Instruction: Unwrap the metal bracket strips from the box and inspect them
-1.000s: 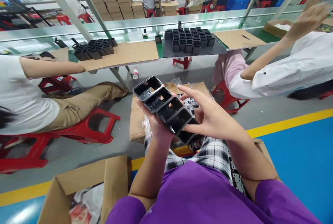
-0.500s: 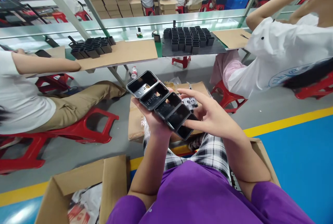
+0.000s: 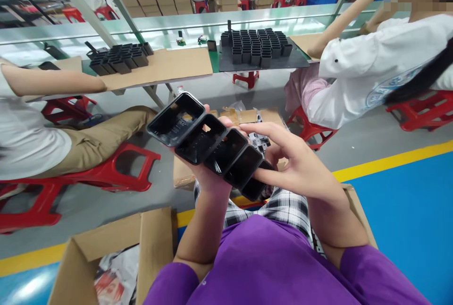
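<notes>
A slanting row of several black plastic housings (image 3: 200, 139), hollow and open toward me, lies across my left hand (image 3: 213, 180). That hand supports the row from beneath, its fingertips showing behind the far edge. My right hand (image 3: 290, 161) grips the housing at the near right end, thumb at its opening and index finger stretched along the row's far side. Part of that end housing is covered by the thumb. Behind the hands, small grey patterned parts (image 3: 261, 142) show in an open cardboard box (image 3: 184, 173).
Ahead is a bench with black housings standing in a block (image 3: 256, 47) and a second group (image 3: 120, 58) at left. Co-workers sit on red stools (image 3: 130, 168) at both sides. Another cardboard box (image 3: 157, 243) with plastic wrapping stands at my lower left.
The row of housings has shifted left and turned more toward me, its pieces now spread wider. The co-worker at right has lowered an arm toward the bench.
</notes>
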Motion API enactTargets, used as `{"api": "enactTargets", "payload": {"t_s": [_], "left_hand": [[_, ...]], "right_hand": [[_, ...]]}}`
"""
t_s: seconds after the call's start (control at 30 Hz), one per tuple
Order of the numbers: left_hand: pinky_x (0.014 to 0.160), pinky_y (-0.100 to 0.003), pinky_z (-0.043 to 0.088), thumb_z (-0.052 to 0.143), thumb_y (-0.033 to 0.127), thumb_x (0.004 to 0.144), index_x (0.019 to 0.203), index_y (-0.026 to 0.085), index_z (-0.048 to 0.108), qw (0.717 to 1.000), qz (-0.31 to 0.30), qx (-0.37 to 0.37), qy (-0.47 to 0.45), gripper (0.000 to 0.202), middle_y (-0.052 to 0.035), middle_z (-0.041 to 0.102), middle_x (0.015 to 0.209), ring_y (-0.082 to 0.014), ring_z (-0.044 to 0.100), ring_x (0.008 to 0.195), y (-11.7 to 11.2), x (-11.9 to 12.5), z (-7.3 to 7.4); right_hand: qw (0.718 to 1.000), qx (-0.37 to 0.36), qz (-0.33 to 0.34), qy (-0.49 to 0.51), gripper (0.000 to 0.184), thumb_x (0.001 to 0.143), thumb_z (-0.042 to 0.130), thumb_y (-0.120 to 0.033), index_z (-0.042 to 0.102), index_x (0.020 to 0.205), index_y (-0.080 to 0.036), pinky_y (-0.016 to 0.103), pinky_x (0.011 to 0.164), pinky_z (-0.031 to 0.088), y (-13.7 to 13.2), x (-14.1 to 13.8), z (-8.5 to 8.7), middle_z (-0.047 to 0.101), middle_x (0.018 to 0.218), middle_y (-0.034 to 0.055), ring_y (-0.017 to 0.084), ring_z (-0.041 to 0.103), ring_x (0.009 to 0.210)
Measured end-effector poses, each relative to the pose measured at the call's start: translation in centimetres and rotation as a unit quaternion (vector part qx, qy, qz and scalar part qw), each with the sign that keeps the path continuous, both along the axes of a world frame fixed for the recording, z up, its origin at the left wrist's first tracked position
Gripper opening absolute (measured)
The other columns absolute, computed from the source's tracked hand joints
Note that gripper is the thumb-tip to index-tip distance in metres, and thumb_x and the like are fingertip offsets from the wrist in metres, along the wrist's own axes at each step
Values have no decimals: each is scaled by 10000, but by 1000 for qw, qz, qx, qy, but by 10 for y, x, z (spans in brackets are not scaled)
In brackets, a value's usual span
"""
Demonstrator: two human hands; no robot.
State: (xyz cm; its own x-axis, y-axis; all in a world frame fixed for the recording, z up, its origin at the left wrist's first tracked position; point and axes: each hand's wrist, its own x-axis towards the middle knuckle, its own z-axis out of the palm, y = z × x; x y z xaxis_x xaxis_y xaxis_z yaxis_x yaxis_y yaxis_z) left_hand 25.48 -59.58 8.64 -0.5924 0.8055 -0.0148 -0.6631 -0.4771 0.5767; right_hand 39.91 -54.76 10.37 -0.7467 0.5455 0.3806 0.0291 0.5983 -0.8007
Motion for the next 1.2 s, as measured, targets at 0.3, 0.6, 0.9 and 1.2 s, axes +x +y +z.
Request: {"api": "enactTargets", "payload": {"t_s": [0.3,0.6,0.9,1.2], "left_hand": [[740,-347,546,317,873,791,988,238,673,994,89,48,33,753,7,598,765,-140,566,634,22,-5,-8],[665,-300,510,296,941,714,1009,268,663,983,151,74,69,821,-17,643,847,-173,592,711,23,-16,-9],[678,-292,494,406,890,740,958,287,667,977,136,149,63,692,-9,614,851,-175,570,758,15,-11,-3],[708,-300,493,404,839,797,1013,307,668,972,122,192,55,632,-6,611,945,-168,558,794,11,-11,-8]], "right_hand": [[994,-101,-21,43,459,871,674,-302,561,1313,-262,235,538,480,11,-7,-7,618,1248,65,62,491,583],[976,-138,-5,169,601,843,713,-446,463,1368,-295,371,887,561,-1,-17,-36,597,1300,88,210,624,1078],[973,-77,-13,215,784,767,800,-314,393,1436,-350,458,1081,489,-7,-24,-56,551,1382,72,255,536,1296],[970,-95,-24,222,768,763,806,-313,414,1423,-341,474,1092,487,-8,-25,-54,568,1372,72,259,552,1285]]}}
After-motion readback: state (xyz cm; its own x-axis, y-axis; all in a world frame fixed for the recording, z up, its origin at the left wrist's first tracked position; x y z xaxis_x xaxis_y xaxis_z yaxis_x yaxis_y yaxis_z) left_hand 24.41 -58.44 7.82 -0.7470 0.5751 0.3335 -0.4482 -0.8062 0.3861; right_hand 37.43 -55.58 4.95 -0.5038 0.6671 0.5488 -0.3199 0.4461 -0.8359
